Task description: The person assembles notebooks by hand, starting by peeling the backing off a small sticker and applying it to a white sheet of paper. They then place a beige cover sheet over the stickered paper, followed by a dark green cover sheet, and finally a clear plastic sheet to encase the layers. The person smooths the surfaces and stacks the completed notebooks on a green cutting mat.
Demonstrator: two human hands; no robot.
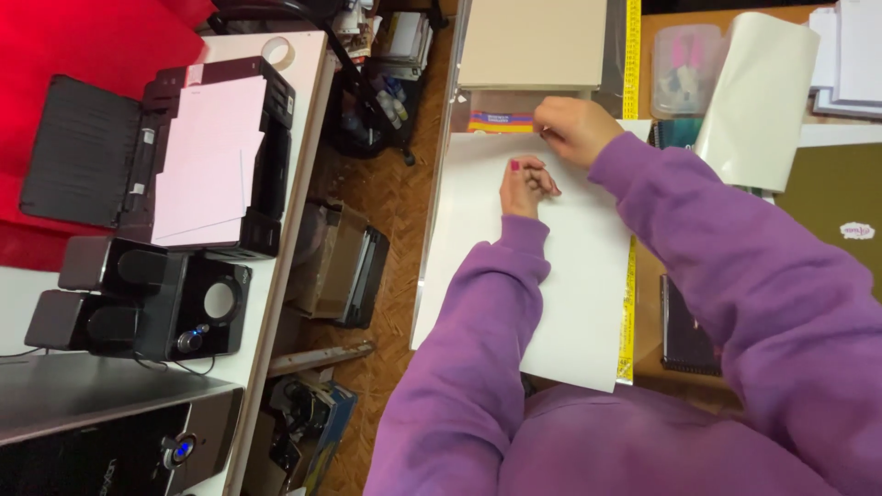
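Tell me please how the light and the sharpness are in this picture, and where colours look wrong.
Head view: warm indoor light; the white sheet is bright but not glaring. The red surface at upper left is oversaturated and casts pink on the printer's paper. The left hand and right hand look slightly soft. The purple sleeves are close and wide-stretched near the bottom edge.

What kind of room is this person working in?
Probably a home office or craft workroom: a printer loaded with paper and speakers sit on one desk, while a large white sheet and yellow ruler cover the worktable.
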